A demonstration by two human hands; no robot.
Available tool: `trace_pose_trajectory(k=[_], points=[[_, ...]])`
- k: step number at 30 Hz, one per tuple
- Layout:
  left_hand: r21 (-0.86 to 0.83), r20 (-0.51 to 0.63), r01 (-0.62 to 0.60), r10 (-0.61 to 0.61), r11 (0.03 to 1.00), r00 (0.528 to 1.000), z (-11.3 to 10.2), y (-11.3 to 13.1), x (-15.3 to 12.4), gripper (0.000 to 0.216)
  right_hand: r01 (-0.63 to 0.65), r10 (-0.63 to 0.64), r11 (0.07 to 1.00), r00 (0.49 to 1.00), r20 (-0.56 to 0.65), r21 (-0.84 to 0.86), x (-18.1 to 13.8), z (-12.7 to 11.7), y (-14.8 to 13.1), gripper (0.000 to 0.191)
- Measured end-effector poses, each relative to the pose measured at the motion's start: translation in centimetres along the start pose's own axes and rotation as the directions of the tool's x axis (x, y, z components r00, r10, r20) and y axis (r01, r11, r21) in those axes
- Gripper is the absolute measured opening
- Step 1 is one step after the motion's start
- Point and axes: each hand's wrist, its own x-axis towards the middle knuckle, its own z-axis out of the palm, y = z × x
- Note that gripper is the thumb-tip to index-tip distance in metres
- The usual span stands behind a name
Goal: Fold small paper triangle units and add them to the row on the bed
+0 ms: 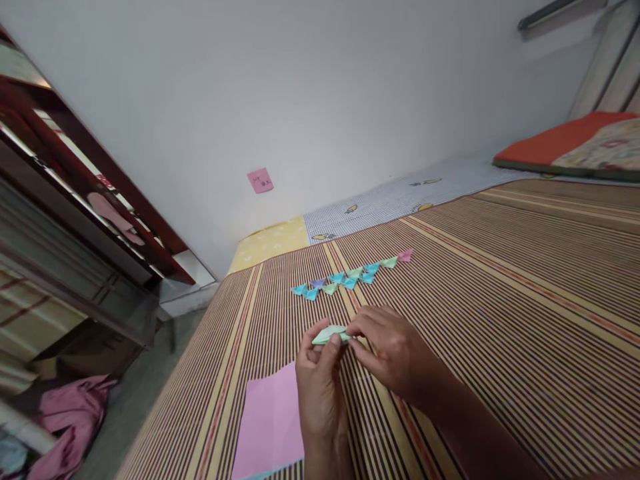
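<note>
A pale green folded paper (327,333) is held between both hands above the striped mat. My left hand (321,373) grips it from the left, with the thumb lying on top. At its right end, the fingers and thumb of my right hand (385,343) pinch the paper. Beyond the hands lie several small folded paper pieces (350,283) in two slanting rows, coloured blue, green, purple and pink. Beside my left wrist rests a stack of pink paper sheets (273,423), with a bluish edge showing underneath.
The striped mat (500,300) covers the bed. Along the wall runs a patterned sheet (380,200), and an orange cushion (555,143) sits at the far right. A pink note (261,180) is stuck to the wall. Pink cloth (75,420) lies low at the left.
</note>
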Motion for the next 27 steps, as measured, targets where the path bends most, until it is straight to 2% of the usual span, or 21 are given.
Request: trace_pose_trajectory(k=[7,10,14,17,20,27], points=[[0.009,0.031,0.004,-0.004,1.0,1.0,-0.3,0.0,0.0,0.044,-0.008,0.008,1.0,1.0,0.009,0.005,0.0,-0.2,0.1,0.016],[-0.037,0.024,0.01,-0.009,0.999,1.0,-0.4,0.2,0.0,0.045,-0.044,0.047,0.993,0.999,-0.028,0.111,0.1,-0.8,0.1,0.013],[-0.103,-0.023,0.082,-0.085,0.991,0.996,-0.2,0.6,0.1,0.041,-0.116,0.137,0.967,0.987,-0.079,0.225,0.1,-1.3,0.4,0.015],[-0.147,-0.031,0.116,-0.122,0.982,0.992,0.0,0.6,0.2,0.039,-0.13,0.139,0.952,0.99,-0.013,0.279,0.0,-1.1,0.6,0.017],[-0.209,-0.017,0.103,-0.109,0.972,0.994,0.0,0.5,0.1,0.036,-0.162,0.152,0.926,0.987,0.055,0.341,0.0,-0.9,0.4,0.017],[-0.28,0.013,0.141,-0.143,0.95,0.99,0.6,0.3,-0.1,0.032,-0.242,0.232,0.884,0.97,0.074,0.399,-0.1,-0.1,0.1,0.013]])
